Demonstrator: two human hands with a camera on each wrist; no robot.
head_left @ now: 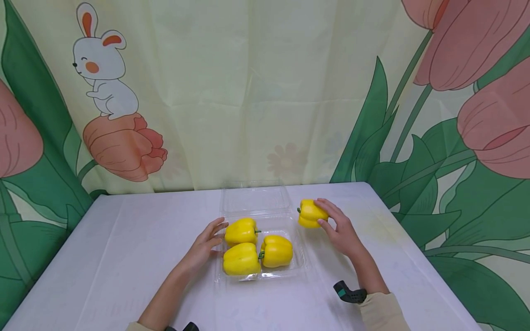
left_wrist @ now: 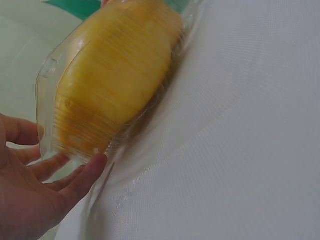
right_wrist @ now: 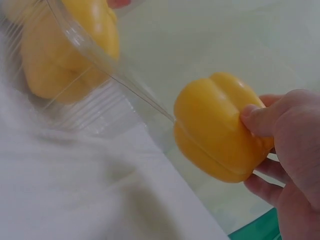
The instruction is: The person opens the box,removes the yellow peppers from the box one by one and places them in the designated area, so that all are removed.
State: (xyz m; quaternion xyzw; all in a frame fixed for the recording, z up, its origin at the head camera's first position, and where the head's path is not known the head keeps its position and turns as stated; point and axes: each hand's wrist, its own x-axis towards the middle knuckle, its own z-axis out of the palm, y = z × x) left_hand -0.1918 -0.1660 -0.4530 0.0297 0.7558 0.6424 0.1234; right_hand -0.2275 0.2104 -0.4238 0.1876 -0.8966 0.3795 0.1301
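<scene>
A yellow bell pepper (head_left: 312,213) is in the right hand (head_left: 341,232), gripped from its right end with the thumb on the near side. Its green stem points left, and it hangs just right of the clear plastic clamshell box (head_left: 300,266). Inside the box lie three more peppers: one at the back left (head_left: 241,231), one at the front left (head_left: 241,259) and one at the right (head_left: 277,251). The left hand (head_left: 203,246) rests at the box's left side, and its loosely extended fingertips touch the wall (left_wrist: 47,95).
The box's clear lid (head_left: 256,200) lies folded back toward the table's far edge. A white cloth covers the table (head_left: 136,248). Behind it hangs a curtain (head_left: 215,92) printed with tulips and a rabbit. Black straps with small devices (head_left: 349,293) sit on the wrists.
</scene>
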